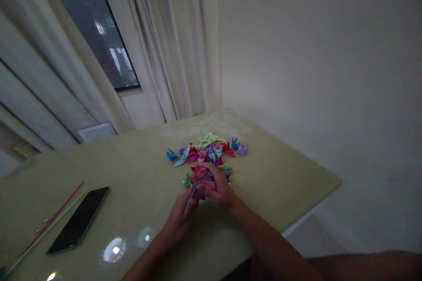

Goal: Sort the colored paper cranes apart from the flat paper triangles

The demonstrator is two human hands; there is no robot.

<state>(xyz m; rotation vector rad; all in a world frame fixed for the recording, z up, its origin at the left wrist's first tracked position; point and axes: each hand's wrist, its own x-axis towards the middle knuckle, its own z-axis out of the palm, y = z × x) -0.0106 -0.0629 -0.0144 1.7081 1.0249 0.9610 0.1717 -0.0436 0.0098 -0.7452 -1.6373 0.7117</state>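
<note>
A heap of folded paper cranes (198, 154) in red, pink, blue, purple and pale green lies just beyond my hands. My right hand (219, 186) is closed around a small pink-and-grey hand tool (208, 182); its exact kind is too blurred to make out. My left hand (182, 210) is closed with its fingertips at the tool's near end, and what they pinch is hidden. Both hands meet low over the table in front of the cranes. A green folded piece (186, 181) lies just left of the tool.
On the table (132, 162) at left lie a black phone (79, 220), a pink stick (54, 216) and a light green stick (46, 233). The table's right edge angles toward a pale wall (313, 74). Curtains (178, 44) hang beside a dark window (95, 22) behind.
</note>
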